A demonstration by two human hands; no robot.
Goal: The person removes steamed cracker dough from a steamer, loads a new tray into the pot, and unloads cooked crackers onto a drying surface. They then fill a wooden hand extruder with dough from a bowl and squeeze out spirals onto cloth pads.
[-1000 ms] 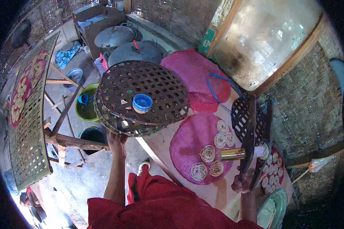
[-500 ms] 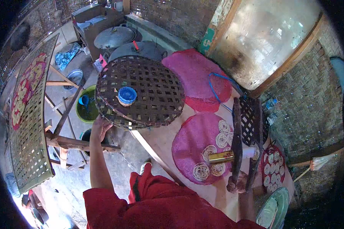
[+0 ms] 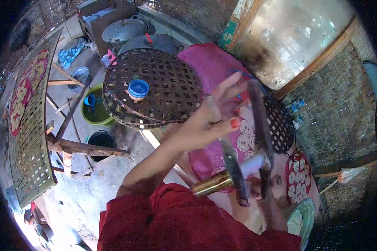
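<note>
My left hand is raised in front of me with fingers spread, empty, over the pink mat that carries several coiled noodle nests. My right hand grips the dark wooden handles of a noodle press whose brass cylinder points toward my body. To the left rests a stack of round woven bamboo trays with a blue bowl on top. The right hand is partly hidden by the press handles.
More pink mats lie by the wall. A long bamboo rack with noodle nests stands at left. Below the trays are a green basin, a black bucket and big pot lids. A red tray of nests is at right.
My left hand let go of the tray stack's edge and swung up and right toward the press. The press tilted, its brass cylinder dropping toward me.
</note>
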